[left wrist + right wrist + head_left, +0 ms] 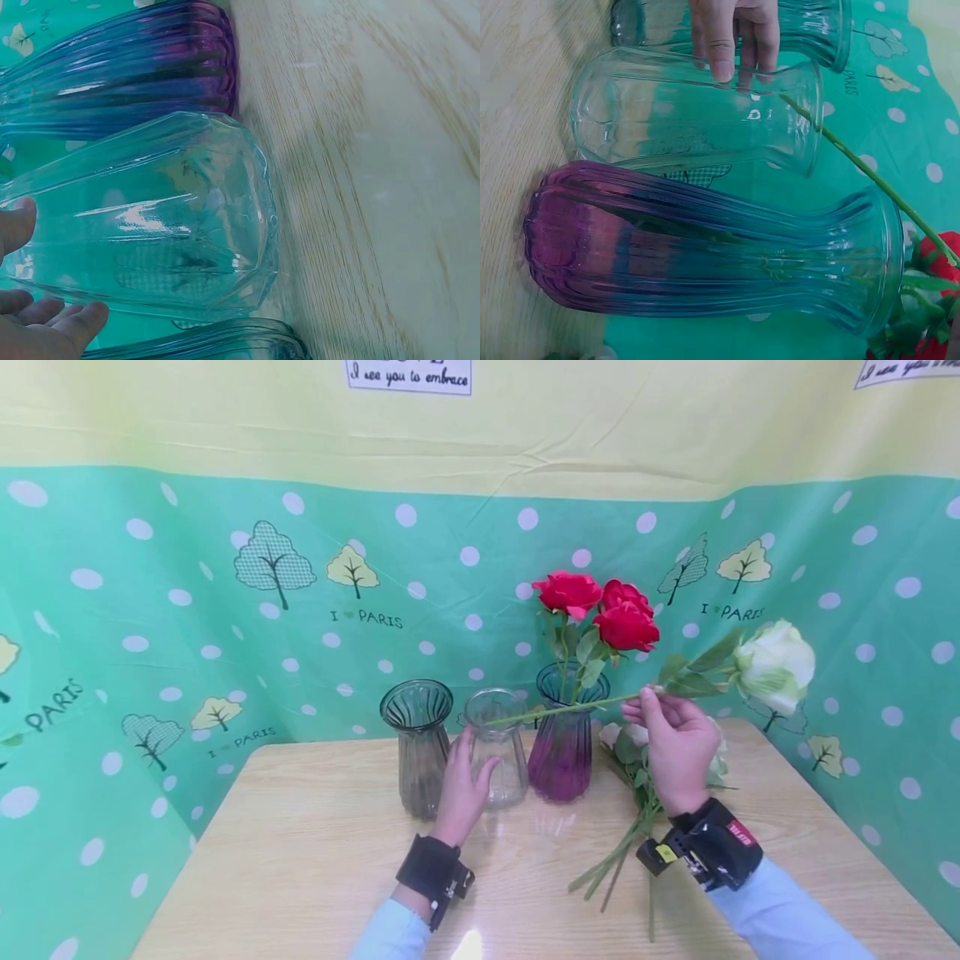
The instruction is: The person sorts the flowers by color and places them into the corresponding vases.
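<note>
My left hand [462, 789] holds the clear glass vase [504, 768] by its left side, thumb in front and fingers at the side near the neck. The right hand [678, 747], raised above the table, pinches the green stem of a white rose [776, 664] between thumb and fingers. That rose lies nearly level, its bloom out to the right. Its stem [855, 161] reaches left past the purple-blue vase [705, 247], and the cut end overlaps the neck of the clear vase in the right wrist view. Red roses [626, 614] stand in the purple-blue vase.
A grey ribbed glass vase [422, 760] stands left of the clear one. More white roses [633, 735] lie on the wooden table [315, 860] below the right hand, stems toward the front. A green dotted cloth [337, 668] hangs behind the table.
</note>
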`<control>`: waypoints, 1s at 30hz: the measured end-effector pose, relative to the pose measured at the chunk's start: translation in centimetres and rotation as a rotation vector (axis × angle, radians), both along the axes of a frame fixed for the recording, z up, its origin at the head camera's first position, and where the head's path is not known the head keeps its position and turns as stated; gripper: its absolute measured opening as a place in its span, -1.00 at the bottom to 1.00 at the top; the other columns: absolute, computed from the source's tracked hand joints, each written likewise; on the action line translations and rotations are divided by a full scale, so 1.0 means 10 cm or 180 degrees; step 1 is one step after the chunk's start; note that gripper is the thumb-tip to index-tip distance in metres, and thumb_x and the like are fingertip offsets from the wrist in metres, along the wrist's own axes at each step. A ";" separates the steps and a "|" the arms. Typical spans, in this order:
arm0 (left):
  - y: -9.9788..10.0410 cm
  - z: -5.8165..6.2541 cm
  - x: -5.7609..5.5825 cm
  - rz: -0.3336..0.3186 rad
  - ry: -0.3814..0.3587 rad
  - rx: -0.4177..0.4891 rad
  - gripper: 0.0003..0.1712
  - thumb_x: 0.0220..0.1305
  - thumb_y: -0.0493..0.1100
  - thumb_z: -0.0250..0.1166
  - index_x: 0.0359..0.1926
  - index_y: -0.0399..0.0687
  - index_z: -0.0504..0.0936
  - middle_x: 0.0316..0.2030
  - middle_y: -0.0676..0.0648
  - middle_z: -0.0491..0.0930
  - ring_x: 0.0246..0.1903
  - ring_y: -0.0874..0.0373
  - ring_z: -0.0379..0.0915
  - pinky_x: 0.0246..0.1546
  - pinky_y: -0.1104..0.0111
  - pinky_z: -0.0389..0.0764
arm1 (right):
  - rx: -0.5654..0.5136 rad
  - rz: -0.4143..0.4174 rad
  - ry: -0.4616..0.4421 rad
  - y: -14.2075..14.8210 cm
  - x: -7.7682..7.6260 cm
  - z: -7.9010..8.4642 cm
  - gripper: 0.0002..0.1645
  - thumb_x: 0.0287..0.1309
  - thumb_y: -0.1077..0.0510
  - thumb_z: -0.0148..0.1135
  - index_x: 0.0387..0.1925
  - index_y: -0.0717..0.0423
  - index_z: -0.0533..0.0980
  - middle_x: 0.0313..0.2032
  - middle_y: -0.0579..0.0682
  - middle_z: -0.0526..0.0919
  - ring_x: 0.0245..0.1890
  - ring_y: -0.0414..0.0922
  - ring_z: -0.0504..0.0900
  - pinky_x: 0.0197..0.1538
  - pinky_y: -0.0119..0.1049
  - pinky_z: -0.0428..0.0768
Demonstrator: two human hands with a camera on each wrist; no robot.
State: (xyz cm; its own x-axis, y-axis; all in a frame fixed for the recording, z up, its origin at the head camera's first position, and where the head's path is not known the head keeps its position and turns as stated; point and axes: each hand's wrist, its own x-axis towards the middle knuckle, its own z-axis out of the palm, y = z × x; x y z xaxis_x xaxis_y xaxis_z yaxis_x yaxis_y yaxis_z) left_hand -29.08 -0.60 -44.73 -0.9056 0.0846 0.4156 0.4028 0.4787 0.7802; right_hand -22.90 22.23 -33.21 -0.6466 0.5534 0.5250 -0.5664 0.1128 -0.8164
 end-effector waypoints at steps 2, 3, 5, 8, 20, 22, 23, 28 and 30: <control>0.00 0.00 -0.01 -0.0016 0.0000 0.0010 -0.22 0.28 -0.02 0.17 0.40 -0.20 0.07 0.33 -0.29 0.19 0.30 -0.16 0.19 0.32 0.02 0.29 | 0.0097 -0.0034 -0.0063 -0.03 0.00 0.00 -0.80 0.14 0.20 0.25 -0.28 0.30 0.58 -0.51 -0.19 0.72 -0.51 -0.28 0.70 -0.33 -0.46 0.69; 0.00 0.00 -0.01 -0.0022 -0.0003 0.0012 -0.22 0.28 -0.02 0.17 0.40 -0.20 0.07 0.33 -0.29 0.19 0.30 -0.16 0.19 0.32 0.02 0.29 | 0.0153 -0.0036 -0.0088 -0.05 -0.01 0.00 -0.79 0.15 0.19 0.25 -0.27 0.31 0.57 -0.51 -0.21 0.72 -0.51 -0.29 0.70 -0.33 -0.47 0.68; 0.00 0.00 -0.01 -0.0025 -0.0021 0.0021 -0.21 0.28 -0.02 0.17 0.40 -0.19 0.07 0.34 -0.28 0.19 0.31 -0.15 0.18 0.32 0.03 0.28 | 0.0233 -0.0005 -0.0092 -0.08 -0.02 0.01 -0.76 0.15 0.20 0.24 -0.27 0.36 0.56 -0.51 -0.23 0.72 -0.51 -0.31 0.70 -0.32 -0.47 0.68; 0.00 -0.01 -0.01 -0.0023 -0.0031 0.0029 -0.21 0.28 -0.02 0.18 0.40 -0.19 0.07 0.33 -0.29 0.19 0.31 -0.16 0.18 0.32 0.02 0.28 | 0.0258 0.0116 0.0063 -0.12 -0.04 0.02 -0.74 0.15 0.25 0.23 -0.27 0.46 0.53 -0.51 -0.21 0.72 -0.51 -0.30 0.70 -0.31 -0.45 0.69; -0.01 -0.01 -0.02 -0.0016 -0.0041 0.0037 -0.23 0.28 -0.09 0.19 0.40 -0.19 0.08 0.33 -0.28 0.20 0.31 -0.15 0.19 0.33 0.04 0.28 | 0.0755 0.0203 0.0373 -0.31 -0.12 0.13 -0.78 0.14 0.32 0.22 -0.31 0.51 0.54 -0.52 -0.18 0.71 -0.52 -0.34 0.68 -0.37 -0.51 0.68; -0.02 -0.01 -0.02 -0.0017 -0.0019 0.0034 -0.24 0.28 -0.08 0.19 0.39 -0.20 0.08 0.32 -0.28 0.20 0.30 -0.15 0.20 0.32 0.03 0.29 | 0.0853 0.0218 0.0292 -0.35 -0.13 0.13 -0.79 0.14 0.30 0.23 -0.32 0.47 0.55 -0.51 0.00 0.72 -0.52 -0.35 0.67 -0.37 -0.51 0.67; -0.02 -0.02 -0.02 -0.0017 -0.0012 0.0033 -0.23 0.28 -0.08 0.19 0.39 -0.21 0.08 0.32 -0.28 0.21 0.29 -0.15 0.21 0.32 0.03 0.30 | 0.0913 0.0217 0.0246 -0.37 -0.13 0.12 -0.80 0.14 0.29 0.24 -0.32 0.45 0.56 -0.50 0.09 0.71 -0.52 -0.36 0.67 -0.37 -0.51 0.67; -0.02 -0.02 -0.02 -0.0033 -0.0040 0.0037 -0.21 0.28 -0.04 0.17 0.40 -0.19 0.06 0.32 -0.28 0.22 0.26 -0.15 0.25 0.29 0.02 0.34 | 0.1148 0.0231 0.0121 -0.45 -0.13 0.09 -0.82 0.15 0.29 0.22 -0.34 0.42 0.57 -0.46 0.35 0.66 -0.51 -0.40 0.65 -0.34 -0.52 0.67; -0.02 -0.02 -0.02 -0.0033 -0.0071 0.0036 -0.20 0.28 -0.02 0.17 0.41 -0.18 0.05 0.32 -0.27 0.21 0.26 -0.15 0.25 0.28 0.02 0.35 | 0.1148 0.0297 0.0092 -0.47 -0.13 0.10 -0.81 0.17 0.29 0.19 -0.32 0.43 0.57 -0.45 0.36 0.65 -0.50 -0.40 0.65 -0.34 -0.51 0.67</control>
